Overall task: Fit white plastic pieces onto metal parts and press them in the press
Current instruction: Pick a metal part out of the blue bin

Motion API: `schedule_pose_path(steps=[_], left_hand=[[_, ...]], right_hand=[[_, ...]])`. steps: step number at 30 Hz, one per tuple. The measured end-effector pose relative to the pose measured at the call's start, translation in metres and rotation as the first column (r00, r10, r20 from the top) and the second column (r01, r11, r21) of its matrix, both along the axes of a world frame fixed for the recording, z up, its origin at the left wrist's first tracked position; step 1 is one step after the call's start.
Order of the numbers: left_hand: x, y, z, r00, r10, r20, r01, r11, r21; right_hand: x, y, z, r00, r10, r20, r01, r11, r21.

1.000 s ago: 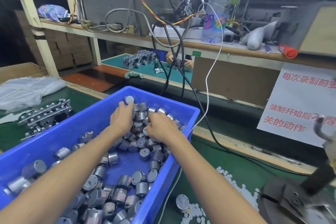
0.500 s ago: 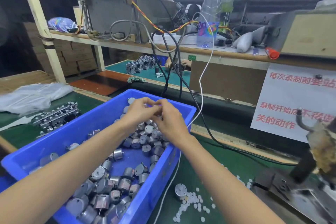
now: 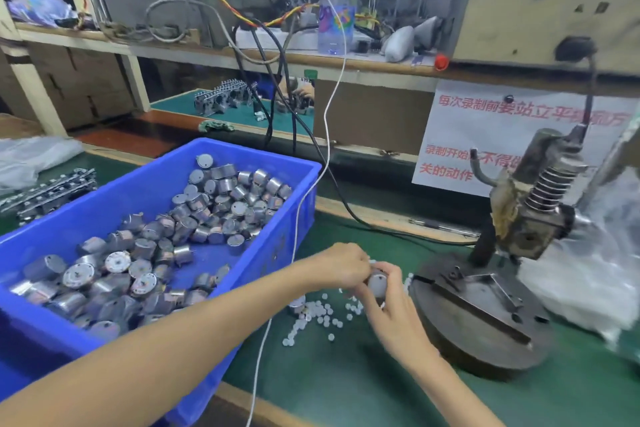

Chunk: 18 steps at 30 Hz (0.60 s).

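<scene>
My right hand (image 3: 394, 308) grips a small round metal part (image 3: 377, 283) just above the green bench, left of the press base. My left hand (image 3: 346, 267) has its fingers pinched at the top of that part, and a small white plastic piece (image 3: 371, 259) shows at the fingertips. Several loose white plastic pieces (image 3: 317, 315) lie scattered on the bench under my hands. The blue bin (image 3: 277, 163) on the left holds several more metal parts (image 3: 221, 204). The hand press (image 3: 533, 204) stands to the right on its round metal base (image 3: 485, 333), with nothing in its fixture.
A white cable (image 3: 294, 239) hangs down over the bin's right wall to the bench. Black cables (image 3: 346, 208) run behind the bin. Crumpled clear plastic (image 3: 588, 274) lies right of the press. A printed sign (image 3: 485, 135) leans at the back, under a cluttered shelf (image 3: 346, 62).
Both hands have left the blue bin and moved right and down to the bench beside the press base, carrying one metal part. The view has swung to the right.
</scene>
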<state>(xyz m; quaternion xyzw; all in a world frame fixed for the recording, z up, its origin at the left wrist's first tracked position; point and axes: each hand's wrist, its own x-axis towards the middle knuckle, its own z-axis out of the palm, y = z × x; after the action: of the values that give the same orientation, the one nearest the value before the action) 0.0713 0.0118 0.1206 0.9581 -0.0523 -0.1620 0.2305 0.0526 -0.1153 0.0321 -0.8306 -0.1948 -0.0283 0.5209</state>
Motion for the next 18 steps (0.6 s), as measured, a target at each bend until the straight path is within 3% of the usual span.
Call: schedule_pose_path(steps=[3, 5, 10, 18], left_hand=[[-0.011, -0.005, -0.027, 0.988, -0.134, 0.072, 0.107, 0.948, 0.298], [-0.014, -0.004, -0.044, 0.974, -0.199, 0.109, 0.141, 0.908, 0.395], [-0.010, 0.000, -0.065, 0.978, -0.171, 0.118, 0.116, 0.922, 0.370], [-0.007, -0.001, -0.073, 0.987, -0.067, 0.145, 0.029, 0.968, 0.250]], right_hand=[[-0.016, -0.016, -0.024, 0.995, -0.071, -0.065, 0.073, 0.997, 0.028], [-0.026, -0.022, -0.034, 0.994, -0.075, -0.083, 0.081, 0.994, 0.071], [-0.033, -0.029, -0.042, 0.989, -0.137, -0.062, 0.144, 0.981, 0.132], [-0.028, -0.029, -0.043, 0.972, -0.113, -0.206, 0.169, 0.945, 0.281]])
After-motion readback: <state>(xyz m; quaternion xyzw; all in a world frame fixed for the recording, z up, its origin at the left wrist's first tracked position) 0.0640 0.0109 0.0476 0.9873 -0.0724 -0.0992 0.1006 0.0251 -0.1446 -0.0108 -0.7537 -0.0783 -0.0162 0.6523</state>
